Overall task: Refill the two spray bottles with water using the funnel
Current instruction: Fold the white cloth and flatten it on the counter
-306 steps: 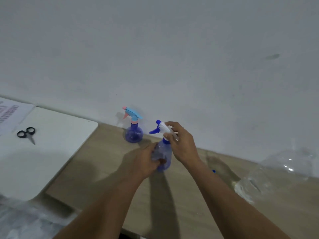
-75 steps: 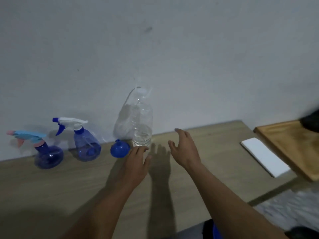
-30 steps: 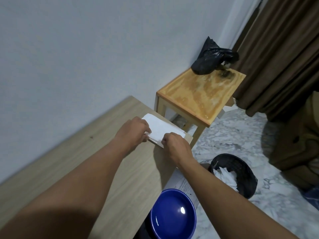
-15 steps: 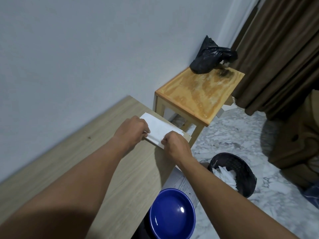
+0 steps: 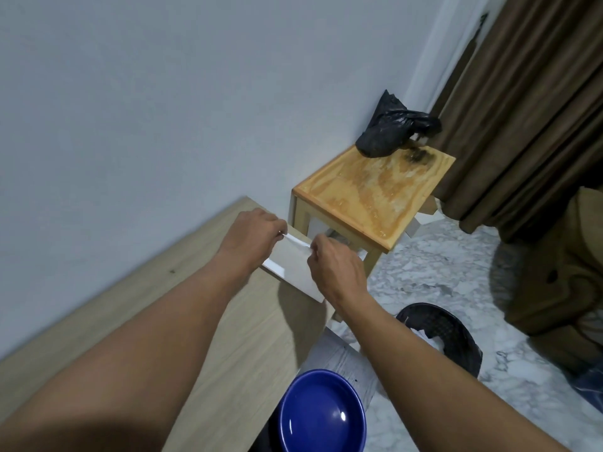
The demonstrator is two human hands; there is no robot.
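No spray bottle, funnel or water bottle is in view. At the right end of the light wooden table (image 5: 228,337) lies a flat white tissue pack (image 5: 290,272). My left hand (image 5: 253,238) and my right hand (image 5: 332,265) hover over its far edge. Both pinch a thin white sheet (image 5: 297,242) that stretches between their fingertips just above the pack. My right hand hides the pack's right corner.
A small yellow wooden stool (image 5: 375,194) stands just beyond the table's end with a black plastic bag (image 5: 391,130) on it. Below are a blue bowl (image 5: 323,415), a black waste bin (image 5: 447,334) and marble floor. Brown curtains (image 5: 528,93) hang at the right.
My view swung right, away from the bottles, to the table's end. Both hands went to the white pack, and the sheet's edge has lifted between my fingertips over the last half second.
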